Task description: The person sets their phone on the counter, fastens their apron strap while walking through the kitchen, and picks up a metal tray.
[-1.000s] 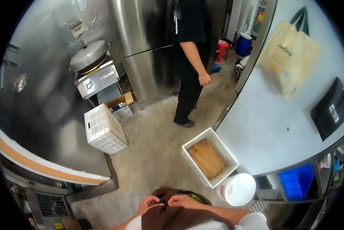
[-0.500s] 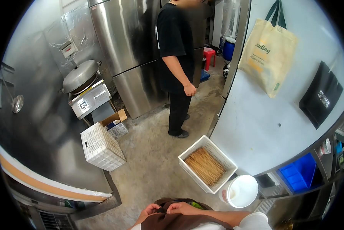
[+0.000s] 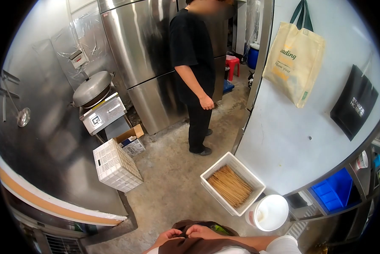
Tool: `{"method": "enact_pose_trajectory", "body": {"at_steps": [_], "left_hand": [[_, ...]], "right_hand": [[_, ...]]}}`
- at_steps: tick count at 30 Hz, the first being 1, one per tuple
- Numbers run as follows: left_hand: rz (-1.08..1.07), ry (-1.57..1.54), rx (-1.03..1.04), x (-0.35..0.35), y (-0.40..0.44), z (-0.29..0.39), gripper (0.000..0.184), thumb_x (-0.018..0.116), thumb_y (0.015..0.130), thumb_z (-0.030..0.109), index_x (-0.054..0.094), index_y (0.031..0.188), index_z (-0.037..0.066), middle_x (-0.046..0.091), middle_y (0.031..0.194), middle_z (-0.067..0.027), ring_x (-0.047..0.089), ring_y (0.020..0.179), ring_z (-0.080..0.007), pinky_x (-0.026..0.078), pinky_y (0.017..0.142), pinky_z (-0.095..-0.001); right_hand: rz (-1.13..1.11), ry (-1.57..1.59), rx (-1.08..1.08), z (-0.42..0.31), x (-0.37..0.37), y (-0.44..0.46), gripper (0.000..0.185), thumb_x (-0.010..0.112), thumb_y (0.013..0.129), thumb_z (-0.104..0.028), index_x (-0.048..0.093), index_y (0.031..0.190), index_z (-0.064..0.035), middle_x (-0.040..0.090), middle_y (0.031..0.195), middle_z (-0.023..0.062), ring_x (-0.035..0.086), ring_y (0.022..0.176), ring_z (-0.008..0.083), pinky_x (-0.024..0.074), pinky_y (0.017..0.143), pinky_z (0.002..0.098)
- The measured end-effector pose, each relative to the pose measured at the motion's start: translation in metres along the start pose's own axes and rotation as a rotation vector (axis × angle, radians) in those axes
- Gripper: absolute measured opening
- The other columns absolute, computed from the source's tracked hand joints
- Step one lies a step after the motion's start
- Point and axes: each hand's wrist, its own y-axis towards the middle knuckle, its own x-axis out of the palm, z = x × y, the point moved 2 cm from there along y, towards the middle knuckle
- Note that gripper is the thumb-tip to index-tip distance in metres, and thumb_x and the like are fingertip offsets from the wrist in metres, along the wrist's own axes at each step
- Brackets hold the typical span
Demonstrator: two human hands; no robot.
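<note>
Brown cloth (image 3: 198, 246) at six o'clock: fingered a dark piece (image 3: 183, 233) at its upper edge between left-hand grip (image 3: 170, 234) and right-hand grip (image 3: 200, 231), both apparently pinched on it, seemed mid-handling, and called for a steady, two-sided hold.

A steel refrigerator (image 3: 145, 51) stands on mottled flooring (image 3: 160, 182).
</note>
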Motion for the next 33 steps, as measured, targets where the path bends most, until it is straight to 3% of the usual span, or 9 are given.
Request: {"method": "enact_pose_trajectory", "body": {"at_steps": [2,6,9,11,14,16,19,24,33], "left_hand": [[-0.012,-0.022,-0.024,0.000,-0.002,0.003,0.020,0.055,0.078,0.000,0.050,0.097,0.003,0.059,0.085,-0.0047,0.056,0.078,-0.0097,0.044,0.070,-0.0197],[-0.059,0.023,0.019,-0.003,-0.001,0.001,0.022,0.060,0.076,0.005,0.051,0.096,0.003,0.059,0.086,-0.0051,0.055,0.079,-0.0098,0.044,0.070,-0.0215],[-0.014,0.164,0.018,0.001,-0.005,0.009,0.024,0.063,0.075,0.009,0.052,0.096,0.004,0.059,0.087,-0.0049,0.055,0.080,-0.0090,0.044,0.070,-0.0219],[-0.008,0.177,0.031,0.009,-0.009,0.017,0.025,0.064,0.075,0.011,0.053,0.095,0.004,0.058,0.087,-0.0044,0.054,0.080,-0.0083,0.043,0.070,-0.0216],[0.024,0.283,0.021,0.008,-0.009,0.017,0.025,0.065,0.074,0.012,0.053,0.095,0.004,0.057,0.087,-0.0035,0.053,0.079,-0.0076,0.043,0.070,-0.0208],[0.053,0.377,-0.003,-0.003,-0.003,0.007,0.025,0.065,0.074,0.012,0.053,0.094,0.004,0.056,0.087,-0.0030,0.053,0.079,-0.0075,0.043,0.069,-0.0204],[-0.007,0.233,0.069,-0.015,0.004,-0.002,0.033,0.069,0.070,0.011,0.051,0.096,0.002,0.056,0.089,-0.0038,0.053,0.083,-0.0097,0.042,0.075,-0.0218],[-0.005,0.127,0.092,-0.011,-0.005,0.009,0.030,0.070,0.071,0.011,0.051,0.093,0.002,0.057,0.086,-0.0045,0.054,0.073,-0.0076,0.043,0.068,-0.0208],[-0.041,0.199,0.019,-0.026,0.004,0.001,0.021,0.065,0.074,0.006,0.053,0.090,0.004,0.059,0.084,-0.0058,0.055,0.074,-0.0082,0.044,0.064,-0.0194]], "right_hand": [[0.082,0.272,0.020,-0.002,0.005,-0.001,0.020,0.059,0.079,-0.019,0.050,0.090,-0.0046,0.053,0.083,-0.0006,0.049,0.077,0.0061,0.0376,0.071,0.0193],[-0.052,0.274,0.031,-0.009,0.014,0.000,0.027,0.062,0.078,-0.025,0.047,0.090,-0.0047,0.052,0.081,-0.0005,0.049,0.074,0.0061,0.0383,0.068,0.0196],[-0.007,0.235,0.104,-0.017,0.018,0.000,0.030,0.061,0.079,-0.032,0.051,0.085,-0.0052,0.052,0.077,-0.0016,0.048,0.072,0.0058,0.0374,0.065,0.0194],[0.031,0.051,0.257,-0.025,0.017,0.000,0.031,0.059,0.079,-0.037,0.054,0.076,-0.0063,0.051,0.073,-0.0021,0.046,0.071,0.0051,0.0358,0.064,0.0189],[0.001,-0.035,0.251,-0.011,0.019,0.011,0.034,0.057,0.080,-0.040,0.055,0.070,-0.0067,0.050,0.069,-0.0026,0.044,0.069,0.0050,0.0347,0.062,0.0196],[-0.038,-0.067,0.181,-0.009,0.020,0.016,0.034,0.056,0.080,-0.038,0.056,0.071,-0.0060,0.050,0.068,-0.0028,0.044,0.068,0.0051,0.0347,0.062,0.0198],[-0.078,-0.098,0.114,-0.013,0.022,0.019,0.032,0.055,0.082,-0.036,0.055,0.072,-0.0055,0.050,0.068,-0.0032,0.043,0.068,0.0050,0.0345,0.061,0.0202],[0.017,-0.139,0.107,-0.017,0.027,0.017,0.029,0.053,0.083,-0.033,0.053,0.071,-0.0062,0.048,0.068,-0.0041,0.041,0.067,0.0044,0.0343,0.061,0.0203],[0.068,-0.068,0.094,-0.016,0.030,0.022,0.032,0.054,0.084,-0.032,0.047,0.064,-0.0083,0.042,0.063,-0.0055,0.038,0.063,0.0037,0.0316,0.056,0.0197]]}}
